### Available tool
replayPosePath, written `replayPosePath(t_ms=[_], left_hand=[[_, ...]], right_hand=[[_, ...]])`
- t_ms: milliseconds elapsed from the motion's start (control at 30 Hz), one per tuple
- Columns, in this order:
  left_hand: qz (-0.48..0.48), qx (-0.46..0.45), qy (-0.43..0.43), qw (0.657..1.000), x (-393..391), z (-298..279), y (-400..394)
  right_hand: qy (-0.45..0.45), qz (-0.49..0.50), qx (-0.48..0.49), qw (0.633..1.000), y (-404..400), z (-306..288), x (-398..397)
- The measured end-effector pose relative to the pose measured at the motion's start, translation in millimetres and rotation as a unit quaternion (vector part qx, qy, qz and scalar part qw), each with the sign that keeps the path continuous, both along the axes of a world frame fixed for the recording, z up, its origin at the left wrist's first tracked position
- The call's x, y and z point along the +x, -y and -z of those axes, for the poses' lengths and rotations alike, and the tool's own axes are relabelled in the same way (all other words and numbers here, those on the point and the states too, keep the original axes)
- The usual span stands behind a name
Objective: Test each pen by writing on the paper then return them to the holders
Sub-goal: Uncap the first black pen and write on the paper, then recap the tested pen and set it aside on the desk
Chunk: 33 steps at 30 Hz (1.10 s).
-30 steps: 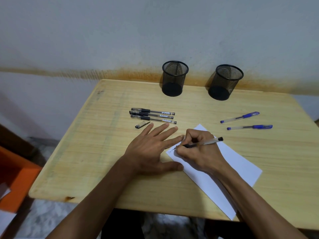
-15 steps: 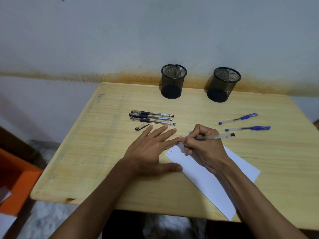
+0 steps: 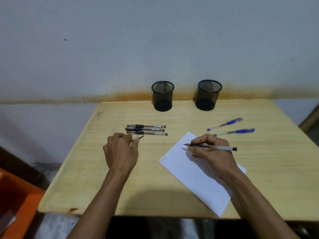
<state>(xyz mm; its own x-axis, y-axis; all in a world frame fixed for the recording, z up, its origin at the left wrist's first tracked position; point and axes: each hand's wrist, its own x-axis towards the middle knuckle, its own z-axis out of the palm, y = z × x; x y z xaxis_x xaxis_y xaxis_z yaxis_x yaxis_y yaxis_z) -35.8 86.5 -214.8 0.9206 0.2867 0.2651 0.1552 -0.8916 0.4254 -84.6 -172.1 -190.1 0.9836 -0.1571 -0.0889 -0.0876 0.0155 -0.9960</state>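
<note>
My right hand [image 3: 211, 152] holds an uncapped black pen [image 3: 222, 148] level above the white paper [image 3: 195, 176], its tip pointing left. A small scribble marks the paper's left corner. My left hand [image 3: 120, 150] pinches the pen cap [image 3: 138, 138] just below three capped black pens [image 3: 146, 129] lying side by side. Two blue pens [image 3: 231, 126] lie to the right of the paper's top. Two black mesh holders [image 3: 162, 96] [image 3: 208, 95] stand at the back of the wooden table [image 3: 155, 187], and I see nothing inside them.
The table stands against a pale wall with a rusty stain line. An orange box [image 3: 15, 200] sits on the floor to the left, below the table edge.
My right hand lifted the pen off the paper and turned it level. My left hand left the paper edge, moved left and picked up the cap. The camera tilted up.
</note>
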Motion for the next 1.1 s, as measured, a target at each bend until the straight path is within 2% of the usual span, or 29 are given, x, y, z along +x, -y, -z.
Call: replayPosePath(t_ms=[200, 300, 433, 567, 733, 1100], left_hand=[[-0.018, -0.034, -0.008, 0.999, -2.3, -5.7, 9.2], [0.022, -0.089, 0.04, 0.995, -18.4, -15.5, 20.0], [0.12, -0.299, 0.074, 0.944, -51.6, -42.9, 54.4], [0.187, -0.376, 0.078, 0.904, -66.4, -53.1, 72.0], [0.228, -0.4, 0.08, 0.884, -75.6, -56.9, 77.5], [0.29, -0.361, 0.08, 0.883, -78.5, -59.4, 76.1]], right_hand=[[0.015, 0.018, -0.003, 1.0, 0.4, -3.9, -14.8], [0.037, 0.013, 0.018, 0.999, 1.4, -13.3, -23.5], [0.088, 0.011, 0.022, 0.996, 3.6, -35.3, -31.7], [0.146, 0.003, -0.033, 0.989, 0.6, -51.4, -41.5], [0.151, 0.024, -0.075, 0.985, 2.5, -52.4, -44.2], [0.143, 0.032, -0.096, 0.985, 2.1, -47.9, -44.5]])
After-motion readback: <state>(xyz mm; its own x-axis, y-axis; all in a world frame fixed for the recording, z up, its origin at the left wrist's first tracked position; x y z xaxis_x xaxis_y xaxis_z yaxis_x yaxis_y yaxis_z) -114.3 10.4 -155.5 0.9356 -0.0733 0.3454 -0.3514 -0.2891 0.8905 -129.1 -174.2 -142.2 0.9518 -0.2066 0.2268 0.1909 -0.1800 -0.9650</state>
